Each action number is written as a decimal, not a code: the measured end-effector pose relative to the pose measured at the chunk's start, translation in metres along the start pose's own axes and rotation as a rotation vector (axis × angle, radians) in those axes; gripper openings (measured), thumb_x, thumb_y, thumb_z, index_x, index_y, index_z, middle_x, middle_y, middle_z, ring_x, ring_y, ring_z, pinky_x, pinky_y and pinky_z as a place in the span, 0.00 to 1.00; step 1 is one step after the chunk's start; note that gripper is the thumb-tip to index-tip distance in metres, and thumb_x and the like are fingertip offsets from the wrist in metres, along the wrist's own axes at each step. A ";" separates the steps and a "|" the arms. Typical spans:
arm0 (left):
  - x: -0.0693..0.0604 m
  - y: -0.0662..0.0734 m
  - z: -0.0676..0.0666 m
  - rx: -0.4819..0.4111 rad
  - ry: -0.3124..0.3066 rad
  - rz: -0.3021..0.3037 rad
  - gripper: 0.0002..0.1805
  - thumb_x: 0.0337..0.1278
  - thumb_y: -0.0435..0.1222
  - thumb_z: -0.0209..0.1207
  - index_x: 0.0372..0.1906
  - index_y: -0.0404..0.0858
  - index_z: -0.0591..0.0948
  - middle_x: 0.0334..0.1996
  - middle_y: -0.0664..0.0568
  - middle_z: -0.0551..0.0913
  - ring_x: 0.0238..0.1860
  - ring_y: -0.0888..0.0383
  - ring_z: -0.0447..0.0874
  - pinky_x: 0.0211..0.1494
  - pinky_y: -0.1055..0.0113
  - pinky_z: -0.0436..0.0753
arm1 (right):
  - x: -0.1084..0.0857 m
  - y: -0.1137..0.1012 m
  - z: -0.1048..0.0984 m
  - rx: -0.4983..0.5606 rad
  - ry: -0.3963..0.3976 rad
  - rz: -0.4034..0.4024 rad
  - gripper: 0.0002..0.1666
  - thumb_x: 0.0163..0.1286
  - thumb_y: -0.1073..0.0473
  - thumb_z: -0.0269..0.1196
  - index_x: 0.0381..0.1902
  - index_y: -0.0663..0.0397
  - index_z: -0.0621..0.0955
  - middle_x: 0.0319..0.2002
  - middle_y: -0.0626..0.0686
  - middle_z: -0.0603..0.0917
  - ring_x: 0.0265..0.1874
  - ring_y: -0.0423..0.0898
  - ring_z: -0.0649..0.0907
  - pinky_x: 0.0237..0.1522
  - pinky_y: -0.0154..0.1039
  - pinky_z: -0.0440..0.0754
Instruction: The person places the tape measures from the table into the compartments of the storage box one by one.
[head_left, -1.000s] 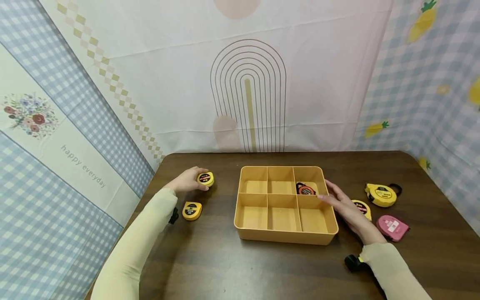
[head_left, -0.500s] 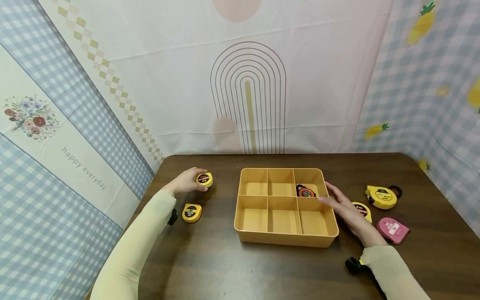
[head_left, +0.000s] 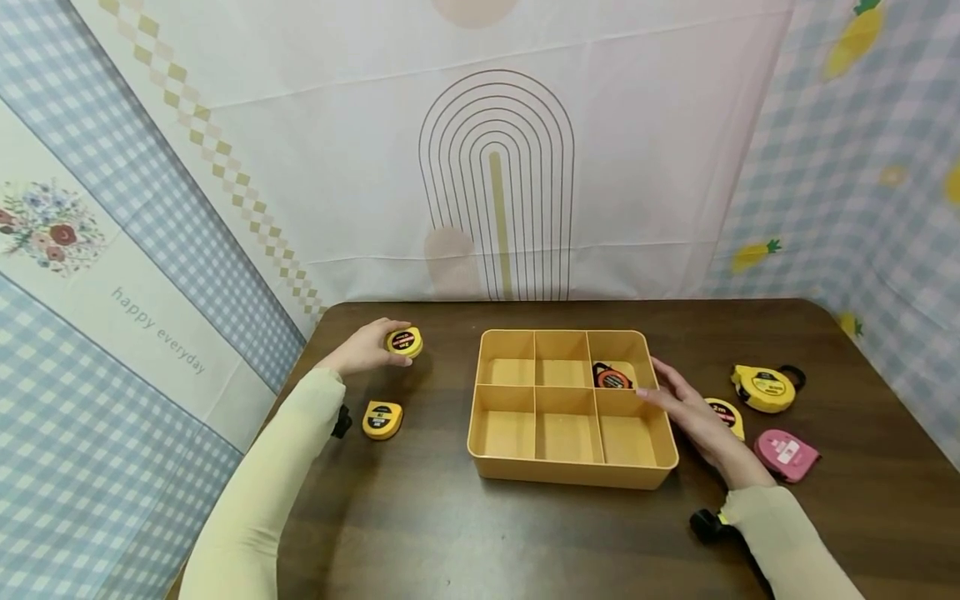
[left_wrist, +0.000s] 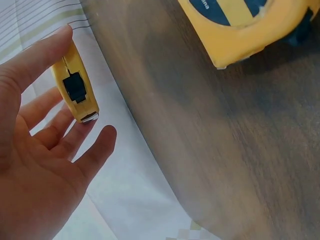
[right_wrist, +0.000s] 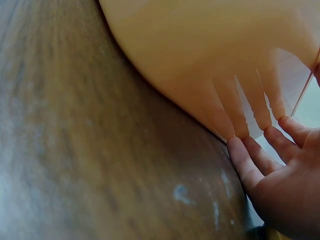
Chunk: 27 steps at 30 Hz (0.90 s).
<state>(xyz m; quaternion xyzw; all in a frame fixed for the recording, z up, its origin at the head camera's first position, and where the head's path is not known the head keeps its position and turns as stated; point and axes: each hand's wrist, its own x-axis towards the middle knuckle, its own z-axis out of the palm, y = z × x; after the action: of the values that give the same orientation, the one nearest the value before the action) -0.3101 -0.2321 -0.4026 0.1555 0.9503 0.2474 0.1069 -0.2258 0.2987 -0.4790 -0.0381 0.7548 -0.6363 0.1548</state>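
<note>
My left hand [head_left: 366, 347] pinches a small yellow tape measure [head_left: 405, 342] between thumb and fingers near the table's far left. In the left wrist view, the same tape measure [left_wrist: 76, 87] shows its narrow side with a black lock button. A second, orange-yellow tape measure [head_left: 382, 420] lies nearer on the wood. My right hand [head_left: 693, 414] holds the right side of the yellow six-compartment box [head_left: 570, 472], its thumb over the rim. In the right wrist view, several fingertips touch the box's outer wall [right_wrist: 165, 45]. An orange-and-black tape measure [head_left: 612, 377] sits in the back right compartment.
Right of the box, a yellow tape measure [head_left: 725, 417] is partly behind my right hand. Farther right lie a larger yellow tape measure [head_left: 767, 389] with a black strap and a pink tape measure [head_left: 786, 455]. A patterned cloth [head_left: 637, 167] hangs behind the table.
My left hand has moved slightly up and left with the tape measure, whose label has turned a little. My right hand and the box have stayed put. The head view has shifted slightly.
</note>
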 end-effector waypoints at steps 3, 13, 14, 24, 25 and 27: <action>-0.001 0.001 -0.001 -0.006 0.001 0.006 0.41 0.57 0.41 0.71 0.73 0.35 0.69 0.63 0.38 0.74 0.58 0.45 0.74 0.64 0.48 0.71 | 0.000 0.000 0.000 -0.006 -0.004 -0.002 0.51 0.77 0.47 0.59 0.82 0.50 0.42 0.79 0.68 0.47 0.74 0.66 0.56 0.71 0.66 0.55; -0.001 -0.001 -0.005 -0.012 0.014 0.016 0.41 0.56 0.42 0.72 0.73 0.36 0.70 0.63 0.40 0.73 0.58 0.46 0.74 0.63 0.48 0.71 | -0.001 -0.001 0.001 0.006 -0.013 -0.006 0.50 0.77 0.49 0.58 0.83 0.49 0.42 0.79 0.68 0.46 0.74 0.65 0.55 0.71 0.66 0.55; -0.001 -0.002 -0.006 -0.013 0.013 0.018 0.41 0.56 0.42 0.72 0.73 0.36 0.69 0.63 0.39 0.73 0.58 0.45 0.74 0.63 0.48 0.71 | -0.001 -0.001 0.002 0.008 -0.012 -0.004 0.50 0.77 0.49 0.58 0.83 0.49 0.42 0.79 0.68 0.46 0.74 0.65 0.55 0.71 0.66 0.55; -0.002 0.003 -0.014 -0.008 0.019 0.039 0.41 0.56 0.42 0.72 0.73 0.34 0.69 0.64 0.39 0.73 0.59 0.45 0.74 0.64 0.48 0.71 | -0.001 0.000 0.000 -0.004 -0.005 0.001 0.49 0.77 0.49 0.58 0.83 0.49 0.42 0.79 0.67 0.46 0.75 0.65 0.54 0.71 0.67 0.53; -0.002 0.004 -0.014 -0.007 0.023 0.043 0.41 0.55 0.42 0.72 0.73 0.34 0.70 0.64 0.39 0.73 0.59 0.45 0.74 0.64 0.48 0.71 | -0.001 0.000 0.000 -0.005 -0.006 -0.002 0.50 0.78 0.49 0.58 0.83 0.49 0.42 0.79 0.67 0.45 0.75 0.65 0.54 0.71 0.67 0.53; -0.001 0.005 -0.016 -0.002 0.028 0.049 0.41 0.56 0.42 0.72 0.72 0.33 0.69 0.63 0.39 0.74 0.58 0.45 0.74 0.64 0.48 0.71 | -0.001 0.000 0.000 -0.008 -0.005 -0.002 0.50 0.77 0.48 0.58 0.83 0.49 0.42 0.79 0.66 0.45 0.75 0.66 0.53 0.71 0.68 0.52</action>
<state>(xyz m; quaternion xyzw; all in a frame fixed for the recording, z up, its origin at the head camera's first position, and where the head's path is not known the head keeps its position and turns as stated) -0.3120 -0.2354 -0.3862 0.1754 0.9474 0.2529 0.0878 -0.2246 0.2990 -0.4786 -0.0413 0.7569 -0.6334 0.1557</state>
